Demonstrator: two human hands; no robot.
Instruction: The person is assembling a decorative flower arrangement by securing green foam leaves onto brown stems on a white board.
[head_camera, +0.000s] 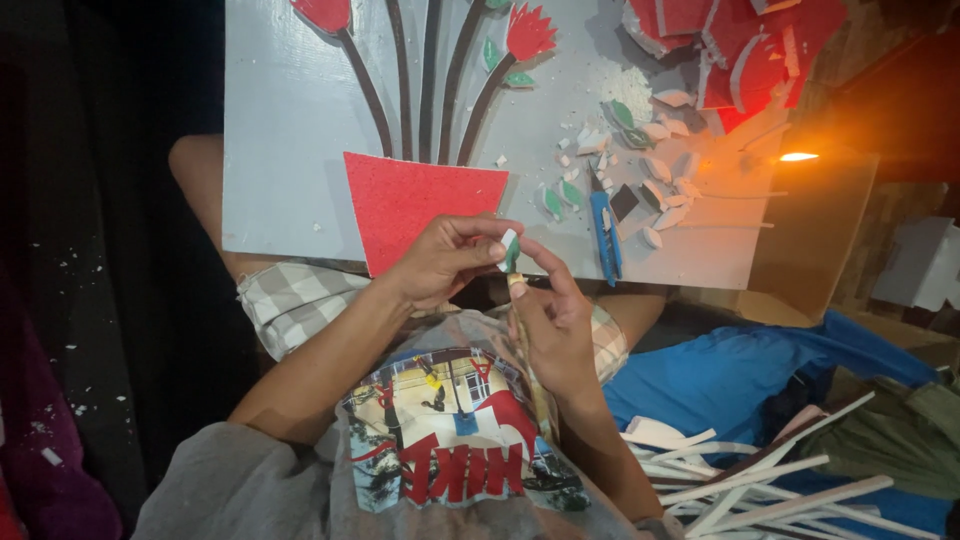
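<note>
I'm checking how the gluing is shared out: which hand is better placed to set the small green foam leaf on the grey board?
Probably the left hand: its fingertips pinch the small green foam leaf, close to the grey board. The right hand holds a thin stick.

The person wears a grey short-sleeved T-shirt (300, 480) with a large printed picture panel (450, 430) on the chest, showing red lettering, a red shape and small figures on a pale ground. Checked shorts (295, 300) in beige and white cover the thighs. Both forearms are bare, without watch or rings.
</note>
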